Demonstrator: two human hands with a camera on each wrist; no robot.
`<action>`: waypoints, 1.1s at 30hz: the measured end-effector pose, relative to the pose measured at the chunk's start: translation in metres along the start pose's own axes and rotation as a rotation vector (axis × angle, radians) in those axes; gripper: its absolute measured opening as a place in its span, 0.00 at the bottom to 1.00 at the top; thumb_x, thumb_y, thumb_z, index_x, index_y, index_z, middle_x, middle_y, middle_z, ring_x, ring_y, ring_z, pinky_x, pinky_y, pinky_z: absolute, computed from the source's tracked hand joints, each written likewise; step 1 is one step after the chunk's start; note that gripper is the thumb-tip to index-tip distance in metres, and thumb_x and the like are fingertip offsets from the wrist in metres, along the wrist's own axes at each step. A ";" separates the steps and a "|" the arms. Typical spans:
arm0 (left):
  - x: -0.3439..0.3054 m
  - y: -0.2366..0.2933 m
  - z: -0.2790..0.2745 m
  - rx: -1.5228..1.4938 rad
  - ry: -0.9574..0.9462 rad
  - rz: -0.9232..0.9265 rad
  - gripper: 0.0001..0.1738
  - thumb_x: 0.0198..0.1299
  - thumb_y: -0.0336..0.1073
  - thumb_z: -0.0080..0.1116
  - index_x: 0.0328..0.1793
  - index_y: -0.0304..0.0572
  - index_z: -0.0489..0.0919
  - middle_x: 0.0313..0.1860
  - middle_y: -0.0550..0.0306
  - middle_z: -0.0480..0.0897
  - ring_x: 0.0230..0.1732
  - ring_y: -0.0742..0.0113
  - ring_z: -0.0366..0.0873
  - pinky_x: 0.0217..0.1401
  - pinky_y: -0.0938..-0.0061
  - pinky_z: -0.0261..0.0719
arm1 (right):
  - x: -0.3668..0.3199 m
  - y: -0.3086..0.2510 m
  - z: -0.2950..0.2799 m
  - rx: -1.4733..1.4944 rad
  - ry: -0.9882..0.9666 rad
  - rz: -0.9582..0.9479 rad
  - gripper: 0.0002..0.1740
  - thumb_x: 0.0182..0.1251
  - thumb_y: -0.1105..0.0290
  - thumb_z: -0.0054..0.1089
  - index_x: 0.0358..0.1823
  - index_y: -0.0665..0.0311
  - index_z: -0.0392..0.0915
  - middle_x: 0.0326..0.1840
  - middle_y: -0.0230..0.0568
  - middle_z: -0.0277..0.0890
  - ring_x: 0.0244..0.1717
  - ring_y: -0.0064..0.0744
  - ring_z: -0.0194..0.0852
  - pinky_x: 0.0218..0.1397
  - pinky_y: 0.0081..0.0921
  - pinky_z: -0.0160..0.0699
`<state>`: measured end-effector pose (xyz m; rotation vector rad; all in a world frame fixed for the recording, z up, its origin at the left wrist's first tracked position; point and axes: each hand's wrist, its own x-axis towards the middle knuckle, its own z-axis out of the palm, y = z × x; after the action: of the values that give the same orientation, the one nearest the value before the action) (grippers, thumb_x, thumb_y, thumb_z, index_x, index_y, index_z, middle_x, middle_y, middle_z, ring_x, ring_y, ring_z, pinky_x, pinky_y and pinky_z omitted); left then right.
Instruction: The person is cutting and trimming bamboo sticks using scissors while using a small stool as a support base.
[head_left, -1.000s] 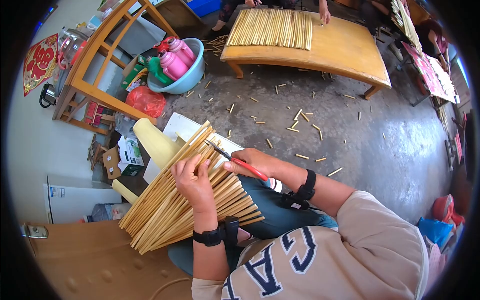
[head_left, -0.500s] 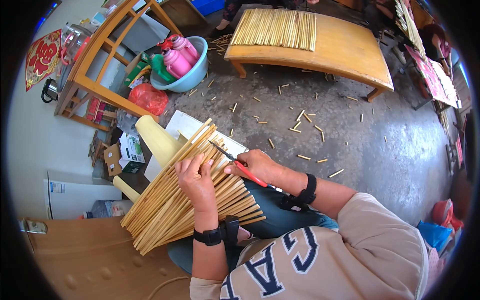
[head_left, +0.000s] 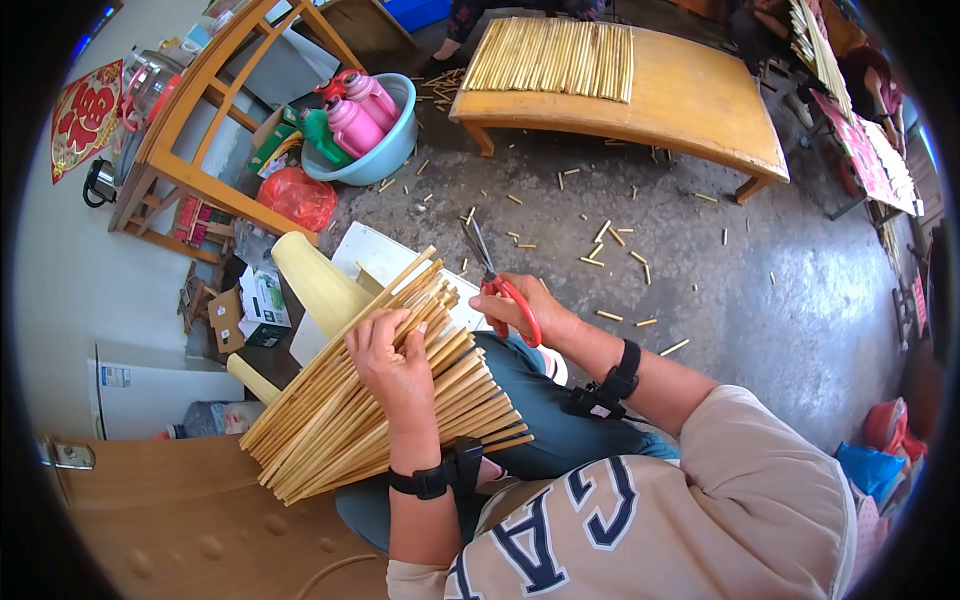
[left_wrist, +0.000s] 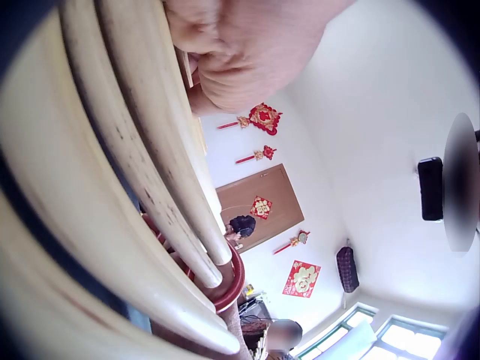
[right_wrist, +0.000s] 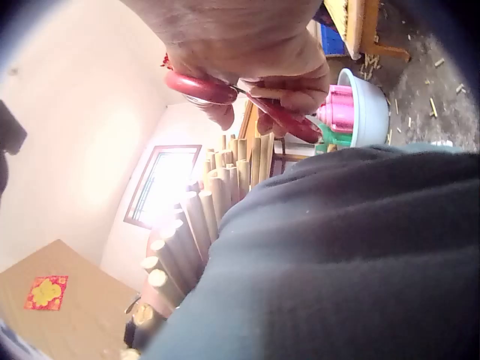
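A fanned layer of thin straw-coloured sticks (head_left: pixel 365 415) lies across the person's lap in the head view. The left hand (head_left: pixel 393 362) grips the sticks near their upper ends, its fingers curled over them. Just right of the bundle, the right hand (head_left: pixel 512 308) holds red-handled scissors (head_left: pixel 527 318), their blades parted and pointing up, apart from the sticks. In the right wrist view the right hand (right_wrist: pixel 247 52) has its fingers around the red handles (right_wrist: pixel 202 87), with stick ends (right_wrist: pixel 199 217) below. The left wrist view shows sticks (left_wrist: pixel 142 150) close up beside the left hand (left_wrist: pixel 247 45).
A white board (head_left: pixel 362 250) and a pale yellow curved piece (head_left: pixel 315 285) lie beyond the sticks. Cut stick pieces are scattered on the floor (head_left: pixel 720 300). A wooden table (head_left: pixel 700 95) bears a row of sticks; a blue basin (head_left: pixel 400 130) holds flasks.
The scissors have moved off the sticks, with their blades now parted and turned upward; the right hand has rotated with them. The left hand stays on the bundle.
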<state>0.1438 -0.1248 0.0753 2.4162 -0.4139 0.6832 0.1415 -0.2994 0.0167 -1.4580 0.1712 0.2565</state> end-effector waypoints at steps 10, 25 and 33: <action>0.002 -0.004 -0.005 -0.177 -0.151 -0.119 0.10 0.49 0.22 0.60 0.39 0.36 0.78 0.35 0.51 0.81 0.38 0.55 0.76 0.44 0.67 0.73 | 0.023 -0.003 0.018 0.421 -0.161 -0.056 0.13 0.56 0.71 0.61 0.39 0.71 0.73 0.31 0.38 0.75 0.31 0.26 0.74 0.36 0.23 0.72; 0.022 -0.018 -0.010 0.010 -0.303 -0.107 0.17 0.45 0.25 0.65 0.44 0.42 0.79 0.34 0.53 0.78 0.39 0.55 0.72 0.44 0.65 0.70 | 0.041 -0.001 0.018 0.463 -0.241 -0.212 0.16 0.49 0.80 0.56 0.43 0.73 0.72 0.36 0.39 0.74 0.35 0.28 0.73 0.38 0.25 0.75; 0.022 -0.026 -0.005 -0.087 -0.277 -0.088 0.17 0.47 0.27 0.63 0.46 0.41 0.78 0.43 0.50 0.77 0.47 0.49 0.70 0.52 0.62 0.68 | 0.054 0.000 0.020 0.510 -0.252 -0.266 0.18 0.49 0.79 0.55 0.45 0.72 0.74 0.37 0.38 0.76 0.40 0.26 0.74 0.44 0.25 0.73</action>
<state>0.1708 -0.1044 0.0789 2.4360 -0.4351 0.2860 0.1922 -0.2761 0.0040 -0.9184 -0.1541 0.1610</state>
